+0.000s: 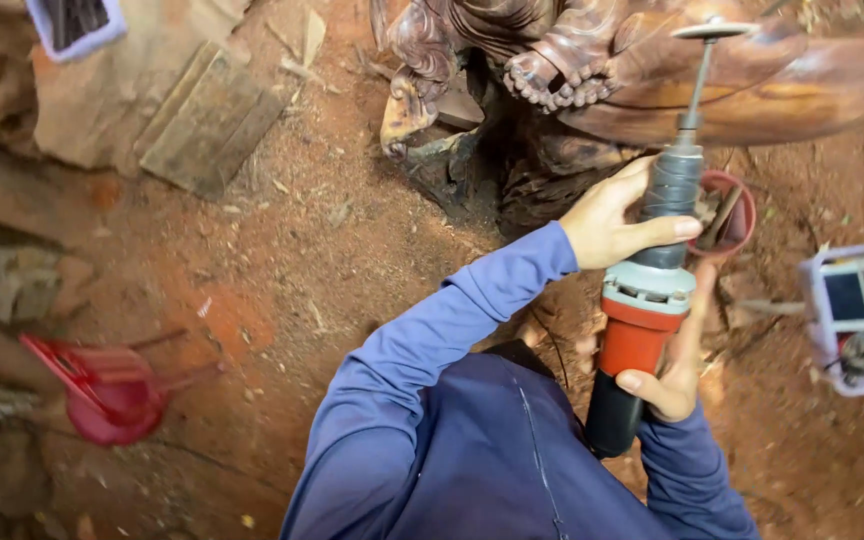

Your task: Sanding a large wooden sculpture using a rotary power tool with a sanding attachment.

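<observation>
I hold a long rotary grinder (642,320) with an orange, grey and black body, pointing away from me. My left hand (612,218) wraps the dark front neck of the tool. My right hand (674,375) grips the orange and black rear part from the right side. A thin shaft runs up to a small flat disc (714,30) that sits against a dark carved wooden sculpture (592,60) with rounded, toe-like shapes. Both arms are in blue sleeves.
Reddish sawdust-covered ground (352,250) lies all around. A red plastic stool (102,385) stands at the left, wooden boards (207,125) at the upper left. A small red container (737,215) sits behind the tool, and a pale tray of tools (862,315) is at the right.
</observation>
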